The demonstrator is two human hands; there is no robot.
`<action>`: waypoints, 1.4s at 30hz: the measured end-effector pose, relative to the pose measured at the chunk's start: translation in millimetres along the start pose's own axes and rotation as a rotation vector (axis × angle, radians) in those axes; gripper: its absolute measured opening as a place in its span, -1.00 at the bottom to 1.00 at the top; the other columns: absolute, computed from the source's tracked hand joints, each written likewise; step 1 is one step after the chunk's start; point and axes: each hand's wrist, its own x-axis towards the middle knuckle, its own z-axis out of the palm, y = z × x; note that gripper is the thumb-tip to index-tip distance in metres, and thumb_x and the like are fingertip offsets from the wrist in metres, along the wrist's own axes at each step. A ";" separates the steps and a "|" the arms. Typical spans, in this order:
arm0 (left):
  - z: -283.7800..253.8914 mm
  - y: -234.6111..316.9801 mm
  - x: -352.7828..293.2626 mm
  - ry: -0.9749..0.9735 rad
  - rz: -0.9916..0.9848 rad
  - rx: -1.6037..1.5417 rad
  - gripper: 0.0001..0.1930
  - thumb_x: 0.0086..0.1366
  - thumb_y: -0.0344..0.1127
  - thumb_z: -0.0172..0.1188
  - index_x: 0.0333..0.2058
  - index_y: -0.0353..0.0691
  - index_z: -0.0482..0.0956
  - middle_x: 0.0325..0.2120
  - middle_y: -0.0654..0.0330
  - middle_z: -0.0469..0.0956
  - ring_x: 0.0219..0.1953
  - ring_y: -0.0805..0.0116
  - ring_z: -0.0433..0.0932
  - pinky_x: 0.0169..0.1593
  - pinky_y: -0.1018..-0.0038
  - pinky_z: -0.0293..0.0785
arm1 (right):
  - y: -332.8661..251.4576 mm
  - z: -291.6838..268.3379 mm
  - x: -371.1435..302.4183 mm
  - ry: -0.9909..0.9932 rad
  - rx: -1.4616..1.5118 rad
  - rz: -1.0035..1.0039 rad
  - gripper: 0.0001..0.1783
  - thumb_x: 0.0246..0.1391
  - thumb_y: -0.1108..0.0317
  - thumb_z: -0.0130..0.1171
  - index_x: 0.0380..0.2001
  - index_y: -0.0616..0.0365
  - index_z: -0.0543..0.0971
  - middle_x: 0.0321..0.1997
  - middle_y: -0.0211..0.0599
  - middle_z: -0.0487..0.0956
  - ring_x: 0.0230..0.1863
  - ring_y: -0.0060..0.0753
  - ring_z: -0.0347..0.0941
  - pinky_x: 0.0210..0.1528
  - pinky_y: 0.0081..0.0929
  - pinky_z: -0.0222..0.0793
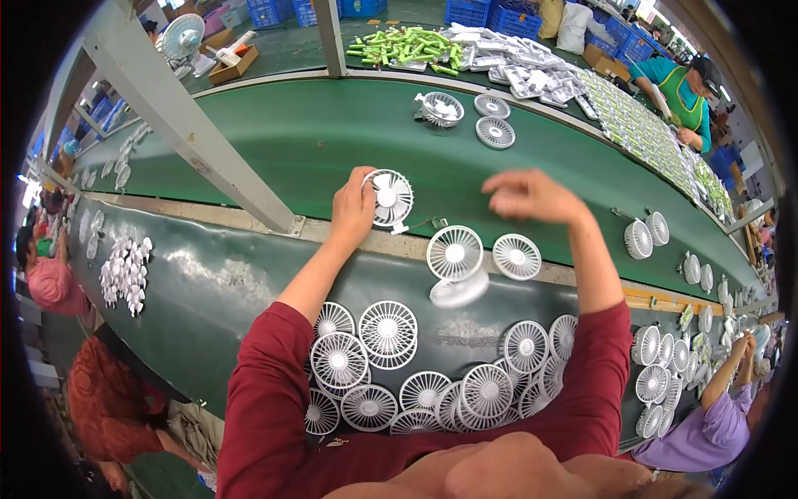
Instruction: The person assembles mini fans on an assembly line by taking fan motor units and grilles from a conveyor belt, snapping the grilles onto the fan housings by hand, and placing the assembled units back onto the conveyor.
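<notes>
My left hand point(353, 209) grips a small white fan head point(389, 200) by its left rim, over the belt's near edge. Its white blades face up, and a thin wire with a small part at its end trails to the right. To the right, my right hand point(532, 198) is blurred by motion above the belt, fingers stretched leftward and seemingly holding nothing. Below the hands are two round white grilles, one nearer the fan head point(455, 253) and another grille point(517, 256) to its right. A motion-smeared white piece point(461, 289) lies just under the first.
Many white grilles point(386, 328) lie piled in front of me. White fan blades point(126, 270) are heaped at left. The green conveyor belt point(291, 133) carries another fan head point(439, 110) and grilles. A grey post point(183, 125) rises at left. Co-workers sit on both sides and across.
</notes>
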 end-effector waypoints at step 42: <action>14.1 1.7 3.0 -0.002 0.051 -0.055 -0.81 0.26 -0.41 -0.07 -0.15 -0.21 0.36 -0.45 -0.10 0.52 -0.34 -0.16 0.48 -0.26 0.03 0.37 | 64.3 -24.9 149.9 0.597 -0.348 -0.024 -0.25 -0.18 -0.13 0.36 0.01 0.14 0.48 -0.06 -0.09 0.57 -0.06 -0.16 0.51 0.01 -0.34 0.38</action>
